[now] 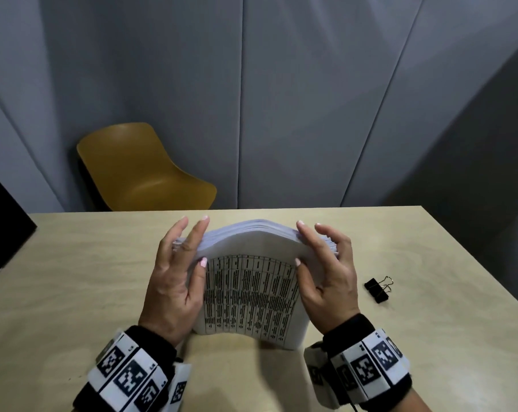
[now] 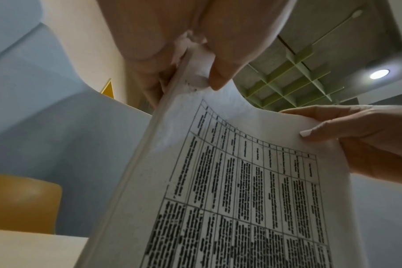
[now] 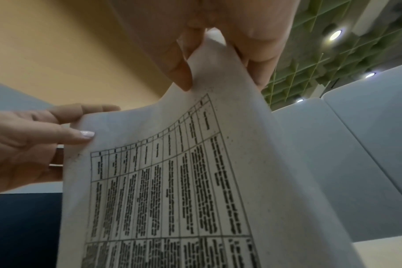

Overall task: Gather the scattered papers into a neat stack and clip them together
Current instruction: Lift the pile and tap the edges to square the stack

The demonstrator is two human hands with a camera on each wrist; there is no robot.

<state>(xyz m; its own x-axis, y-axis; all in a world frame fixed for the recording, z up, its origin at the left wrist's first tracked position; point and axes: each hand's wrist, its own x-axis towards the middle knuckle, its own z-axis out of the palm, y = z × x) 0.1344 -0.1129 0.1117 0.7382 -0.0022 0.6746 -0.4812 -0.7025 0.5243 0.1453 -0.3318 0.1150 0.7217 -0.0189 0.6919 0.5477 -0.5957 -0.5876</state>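
A thick stack of white papers (image 1: 251,295) with a printed table on its front sheet stands on its lower edge on the beige table (image 1: 73,278), its top bowed away from me. My left hand (image 1: 177,275) grips the stack's left edge, thumb on the front sheet, fingers behind. My right hand (image 1: 326,269) grips the right edge the same way. The wrist views show the stack (image 2: 230,190) (image 3: 172,181) pinched between thumb and fingers. A black binder clip (image 1: 377,289) with silver handles lies on the table to the right of my right hand.
A mustard-yellow chair (image 1: 138,171) stands behind the table's far edge at the left. Grey padded wall panels (image 1: 311,99) close off the back. A dark object (image 1: 2,221) sits at the table's left edge.
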